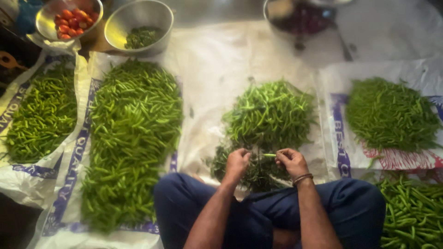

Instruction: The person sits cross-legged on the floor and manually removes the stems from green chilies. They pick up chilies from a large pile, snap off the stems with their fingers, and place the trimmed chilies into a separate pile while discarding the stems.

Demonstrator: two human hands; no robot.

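Your left hand (237, 162) and right hand (291, 161) pinch one green chili (269, 155) between them, fingers closed on its ends, above the chili pile (270, 113).

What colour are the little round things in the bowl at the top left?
Red, a few orange: the tomatoes in the steel bowl, seen in the head view.

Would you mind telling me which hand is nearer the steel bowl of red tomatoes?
Left. The left hand sits below and right of the tomato bowl; the right hand is farther right, holding the same green chilli.
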